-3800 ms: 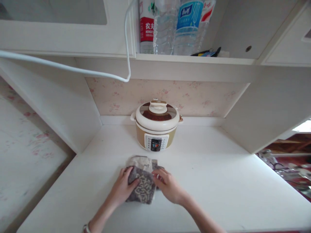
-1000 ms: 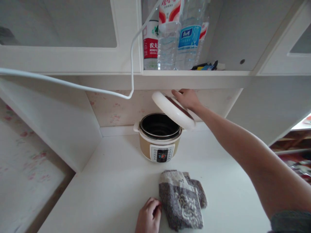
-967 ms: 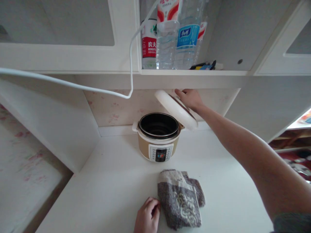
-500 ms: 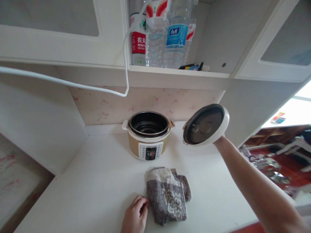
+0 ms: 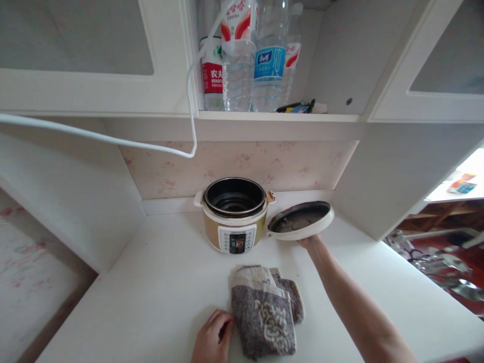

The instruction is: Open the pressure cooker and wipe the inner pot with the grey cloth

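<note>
My right hand (image 5: pixel 310 241) holds the pressure cooker lid (image 5: pixel 301 229) from beneath, just right of the cooker. The lid is tilted with its dark inner side up, and it hides most of my fingers. The gold and white electric pressure cooker (image 5: pixel 214 229) stands uncovered, a black inner pot (image 5: pixel 235 196) inside it. My left hand (image 5: pixel 213 335) rests on the table with its fingers curled closed, and I see nothing in them. Its fingertips lie at the left edge of a folded brown and beige towel (image 5: pixel 264 317).
The cooker and towel are on a white tabletop (image 5: pixel 159 297). Above is an open cabinet shelf (image 5: pixel 280 117) with several plastic bottles (image 5: pixel 238 75). A white cable (image 5: pixel 143 146) hangs in front of the cabinet on the left. Metal pots (image 5: pixel 442 264) show at the right.
My right hand has brought the lid down and left, closer to the cooker, and turned its inner side more upward. My left hand stays beside the towel. The view has shifted slightly.
</note>
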Available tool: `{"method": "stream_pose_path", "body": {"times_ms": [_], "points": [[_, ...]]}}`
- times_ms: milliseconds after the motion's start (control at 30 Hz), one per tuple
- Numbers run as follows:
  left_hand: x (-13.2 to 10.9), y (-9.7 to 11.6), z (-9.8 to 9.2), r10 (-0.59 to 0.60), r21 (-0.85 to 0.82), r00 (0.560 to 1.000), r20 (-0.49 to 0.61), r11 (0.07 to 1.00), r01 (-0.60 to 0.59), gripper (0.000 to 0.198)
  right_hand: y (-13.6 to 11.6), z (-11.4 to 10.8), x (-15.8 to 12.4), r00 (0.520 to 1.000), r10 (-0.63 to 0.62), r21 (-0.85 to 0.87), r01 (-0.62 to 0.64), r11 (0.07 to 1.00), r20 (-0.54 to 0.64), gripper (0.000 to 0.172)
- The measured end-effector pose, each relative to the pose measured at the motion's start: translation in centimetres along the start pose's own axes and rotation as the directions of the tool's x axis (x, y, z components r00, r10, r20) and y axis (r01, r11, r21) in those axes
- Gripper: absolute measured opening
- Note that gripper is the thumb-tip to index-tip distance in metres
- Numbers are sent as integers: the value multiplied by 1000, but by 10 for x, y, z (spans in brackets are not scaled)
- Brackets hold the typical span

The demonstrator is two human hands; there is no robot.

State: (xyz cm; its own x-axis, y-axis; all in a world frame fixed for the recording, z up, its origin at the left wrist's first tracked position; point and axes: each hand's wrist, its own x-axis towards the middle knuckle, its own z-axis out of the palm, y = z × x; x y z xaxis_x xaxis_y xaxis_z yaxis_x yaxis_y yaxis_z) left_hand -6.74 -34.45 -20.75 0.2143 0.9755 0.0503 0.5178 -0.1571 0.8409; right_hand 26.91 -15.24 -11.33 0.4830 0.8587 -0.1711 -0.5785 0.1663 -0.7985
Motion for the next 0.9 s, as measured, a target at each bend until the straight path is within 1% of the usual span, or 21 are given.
{"method": "stream_pose_path", "body": {"times_ms": [100,233,267,333,400,433,533,667,800,900], "points": [[1,2,-1,11,0,1000,-19,1000,-11,26,10,-7,14,992,88,7,-89,996,87,32],[1,4,-1,6,3,999,-43,1000,-6,26,16,-21,33,990,121,29,-123,992,71,31],[1,5,-1,4,1,999,-46,1000,-4,26,17,-24,38,992,113,42,-115,992,48,29],[2,6,-1,-1,1,999,-39,1000,1,26,18,-28,46,996,81,72,-78,994,-37,26],[2,5,-1,-10,5,1000,-24,1000,10,28,18,-30,53,991,51,86,-41,996,-126,22],[1,5,-1,-14,8,1000,-17,1000,14,29,19,-31,56,987,44,84,-31,996,-152,20],[0,3,0,-14,18,1000,-6,1000,14,29,22,-30,61,984,30,67,-18,998,-175,14],[-1,0,2,12,26,1000,-9,1000,-12,27,25,-33,61,982,26,59,-15,998,-185,15],[-2,-2,2,39,40,999,-13,998,-39,25,25,-42,59,978,67,56,-57,997,-199,16],[-1,-2,2,52,45,999,-12,998,-52,24,27,-49,57,965,90,36,-84,996,-246,17]]}}
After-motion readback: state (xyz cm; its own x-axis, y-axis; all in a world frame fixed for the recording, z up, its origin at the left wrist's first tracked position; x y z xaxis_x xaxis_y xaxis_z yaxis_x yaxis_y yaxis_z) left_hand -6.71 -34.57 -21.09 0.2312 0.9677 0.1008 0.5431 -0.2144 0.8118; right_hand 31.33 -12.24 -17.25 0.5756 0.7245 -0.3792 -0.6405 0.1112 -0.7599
